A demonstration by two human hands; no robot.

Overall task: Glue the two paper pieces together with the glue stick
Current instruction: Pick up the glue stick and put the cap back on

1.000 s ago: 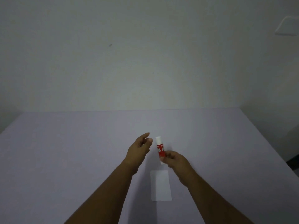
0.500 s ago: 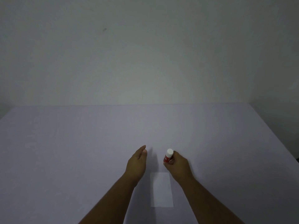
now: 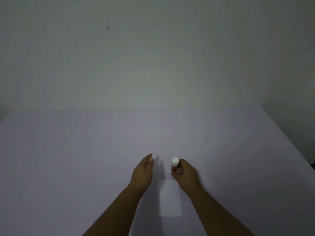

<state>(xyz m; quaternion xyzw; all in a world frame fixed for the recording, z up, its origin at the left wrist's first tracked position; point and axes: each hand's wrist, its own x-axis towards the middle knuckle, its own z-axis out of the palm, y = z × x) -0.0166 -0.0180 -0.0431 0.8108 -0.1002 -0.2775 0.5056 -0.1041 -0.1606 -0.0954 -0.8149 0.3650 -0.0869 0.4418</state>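
A white paper rectangle [image 3: 169,198] lies flat on the pale purple table [image 3: 68,159], between my two forearms. I can make out only one sheet outline; whether a second piece lies on it I cannot tell. My right hand [image 3: 186,172] grips a red glue stick [image 3: 174,165] with its white cap on, held upright just beyond the paper's far right corner. My left hand [image 3: 143,171] hovers to the left of the stick, fingers straight and together, palm facing right, holding nothing.
The table's far edge meets a plain pale wall [image 3: 153,57]. Its right edge [image 3: 289,138] slants down toward the lower right, with dark floor beyond.
The glue stick came down from a raised, tilted hold to upright near the table. My left hand drew away from the stick and flattened. The camera tilted slightly.
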